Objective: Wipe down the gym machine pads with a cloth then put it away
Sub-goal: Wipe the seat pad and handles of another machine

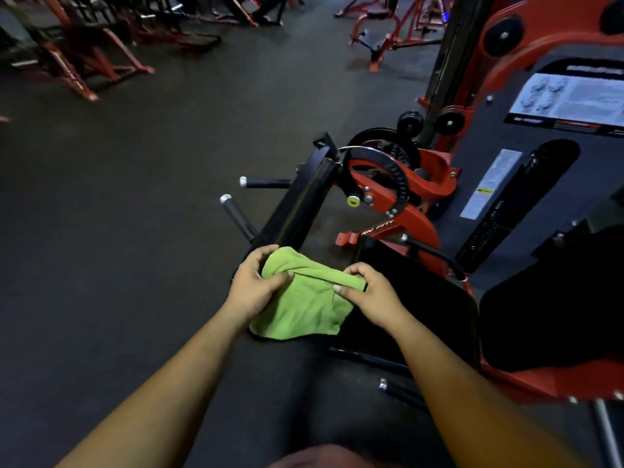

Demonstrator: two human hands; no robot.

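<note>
A green cloth [305, 304] hangs between both hands in the middle of the head view. My left hand [255, 285] grips its left edge, fingers curled over the top fold. My right hand [366, 292] pinches the right end of the folded top edge. Just beyond the cloth a long black arm pad [300, 206] slopes away from me. To the right and below the hands lies the machine's black seat pad [415, 309]. A second black pad [553, 319] sits further right on the red frame.
The red and black machine [401, 211] with a round adjustment plate [388, 177] and two black handles [236, 214] stands ahead. Its weight stack cover with instruction labels [570, 99] rises at the right. Dark rubber floor [118, 231] spreads to the left; more red machines [77, 52] line the back.
</note>
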